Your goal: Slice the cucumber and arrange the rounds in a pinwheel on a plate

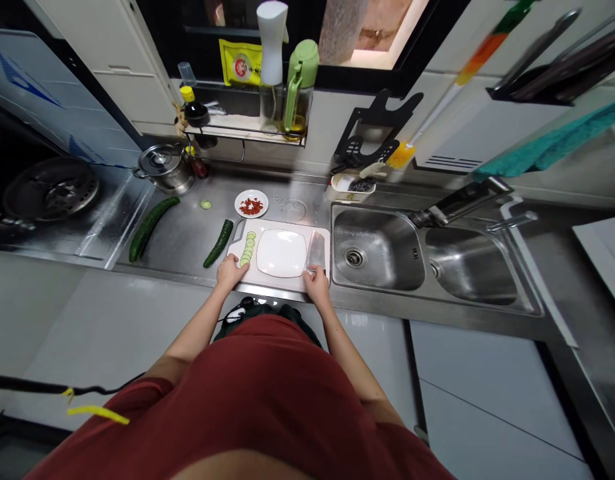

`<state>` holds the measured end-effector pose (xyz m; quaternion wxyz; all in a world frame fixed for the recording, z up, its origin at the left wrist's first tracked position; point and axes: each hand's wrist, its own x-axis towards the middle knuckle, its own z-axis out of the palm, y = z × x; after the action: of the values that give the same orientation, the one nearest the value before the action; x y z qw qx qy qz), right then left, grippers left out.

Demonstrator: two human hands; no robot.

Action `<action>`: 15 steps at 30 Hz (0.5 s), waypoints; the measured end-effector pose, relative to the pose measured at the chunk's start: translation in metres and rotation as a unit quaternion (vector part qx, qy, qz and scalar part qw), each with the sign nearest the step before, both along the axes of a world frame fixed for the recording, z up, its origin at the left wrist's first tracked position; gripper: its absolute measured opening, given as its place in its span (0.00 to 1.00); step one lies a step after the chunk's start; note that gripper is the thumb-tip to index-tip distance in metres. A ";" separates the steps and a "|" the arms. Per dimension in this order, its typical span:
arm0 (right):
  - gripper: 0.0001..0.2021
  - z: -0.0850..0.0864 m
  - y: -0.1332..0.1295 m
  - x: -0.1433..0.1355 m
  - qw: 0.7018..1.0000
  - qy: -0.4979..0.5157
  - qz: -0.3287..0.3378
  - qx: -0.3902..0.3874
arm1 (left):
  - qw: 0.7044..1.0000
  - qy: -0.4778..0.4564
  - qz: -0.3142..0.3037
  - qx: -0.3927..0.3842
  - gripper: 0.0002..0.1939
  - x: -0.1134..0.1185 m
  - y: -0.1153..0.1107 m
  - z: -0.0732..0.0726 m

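A pale cutting board point(252, 279) lies on the steel counter in front of me, with a white square plate point(281, 253) on it. My left hand point(230, 273) is at the board's near left corner, thumb and fingers apart, the thumb by the end of a row of cucumber slices point(248, 249). At the near right corner, my right hand point(316, 285) is closed at the handle of a kitchen knife point(316, 250), whose broad blade lies flat beside the plate. The grip hides most of the handle. Left of the board rests a cut cucumber point(218, 244).
Behind the board is a small plate point(264, 198) of red pieces. Farther left are a whole cucumber point(151, 230), a cucumber end point(206, 205), a lidded pot point(166, 169) and a frying pan point(50, 190). A double sink point(380, 288) adjoins the board's right; bottles stand on a shelf point(237, 130) above.
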<state>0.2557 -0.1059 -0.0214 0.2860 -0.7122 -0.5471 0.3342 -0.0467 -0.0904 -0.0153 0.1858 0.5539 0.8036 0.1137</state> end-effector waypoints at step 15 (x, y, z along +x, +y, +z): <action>0.17 -0.001 0.004 -0.002 1.000 0.010 0.001 0.014 | 0.995 -0.082 0.051 -0.006 0.14 0.001 0.000 -0.008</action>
<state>0.2536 -0.1022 -0.0223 0.3009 -0.7040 -0.5497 0.3341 -0.0460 -0.0909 -0.0238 0.2479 0.5001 0.8135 0.1633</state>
